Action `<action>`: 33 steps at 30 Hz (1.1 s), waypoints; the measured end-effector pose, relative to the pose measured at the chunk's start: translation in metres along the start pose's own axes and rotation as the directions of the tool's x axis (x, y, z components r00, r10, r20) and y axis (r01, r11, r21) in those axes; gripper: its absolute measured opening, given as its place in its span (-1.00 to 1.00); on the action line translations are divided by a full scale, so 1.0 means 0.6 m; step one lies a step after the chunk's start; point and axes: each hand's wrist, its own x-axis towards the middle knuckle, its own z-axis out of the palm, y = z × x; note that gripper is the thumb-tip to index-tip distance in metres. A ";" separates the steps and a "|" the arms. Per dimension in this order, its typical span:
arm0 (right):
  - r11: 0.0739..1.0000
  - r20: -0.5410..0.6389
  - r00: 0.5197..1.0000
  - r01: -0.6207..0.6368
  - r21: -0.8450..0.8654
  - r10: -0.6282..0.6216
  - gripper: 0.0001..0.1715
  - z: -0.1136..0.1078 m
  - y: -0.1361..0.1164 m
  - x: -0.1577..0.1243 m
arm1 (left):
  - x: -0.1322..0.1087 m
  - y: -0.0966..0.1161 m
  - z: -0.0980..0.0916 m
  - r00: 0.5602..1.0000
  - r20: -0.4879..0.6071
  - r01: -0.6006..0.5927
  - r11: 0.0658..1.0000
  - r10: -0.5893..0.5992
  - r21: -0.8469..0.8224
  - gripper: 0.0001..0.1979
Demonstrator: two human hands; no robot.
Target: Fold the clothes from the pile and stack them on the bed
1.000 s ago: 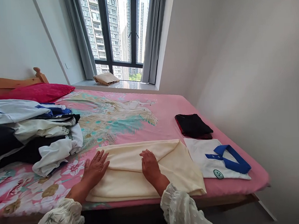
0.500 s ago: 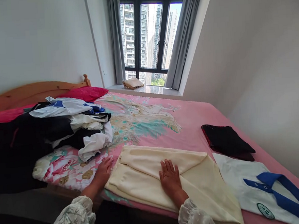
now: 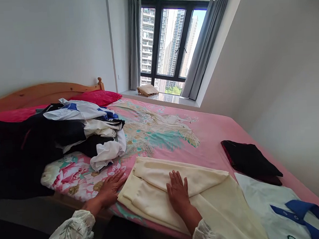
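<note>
A cream cloth (image 3: 205,198), partly folded, lies at the near edge of the pink floral bed (image 3: 160,130). My right hand (image 3: 177,193) rests flat on the cloth, fingers spread. My left hand (image 3: 112,189) lies flat on the bedsheet, its fingertips at the cloth's left edge. Neither hand grips anything. Both sleeves are white and patterned.
A heap of black, white and blue clothes (image 3: 54,137) covers the bed's left side. A folded black garment (image 3: 249,159) and a white shirt with a blue collar (image 3: 291,208) lie at the right. A red pillow (image 3: 98,97) lies by the wooden headboard. A beige item (image 3: 147,90) sits on the windowsill.
The view has swung to the left and up. My left hand has slid off the cloth onto the sheet at its left edge. My right hand stays flat on the cloth.
</note>
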 end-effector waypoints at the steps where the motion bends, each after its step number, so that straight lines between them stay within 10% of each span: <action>1: 0.996 -0.023 0.998 0.067 0.053 -0.066 -0.42 0.000 -0.024 0.006 | -0.002 0.005 0.001 1.000 -0.010 0.014 1.000 -0.013 0.006 -0.36; 8: 0.908 -0.103 0.960 0.281 0.311 -0.262 -0.42 0.068 -0.154 0.059 | -0.006 0.023 0.004 0.995 -0.037 0.096 0.995 -0.095 0.023 -0.45; 15: 0.876 -0.203 0.947 0.310 0.370 -0.250 -0.43 0.138 -0.155 0.067 | 0.024 0.057 0.025 0.955 -0.129 0.285 0.949 -0.269 0.135 -0.48; 33: 0.894 -0.228 0.931 0.345 0.286 -0.286 -0.57 0.072 -0.203 0.048 | 0.044 0.058 0.052 0.932 -0.212 0.331 0.927 -0.292 0.176 -0.45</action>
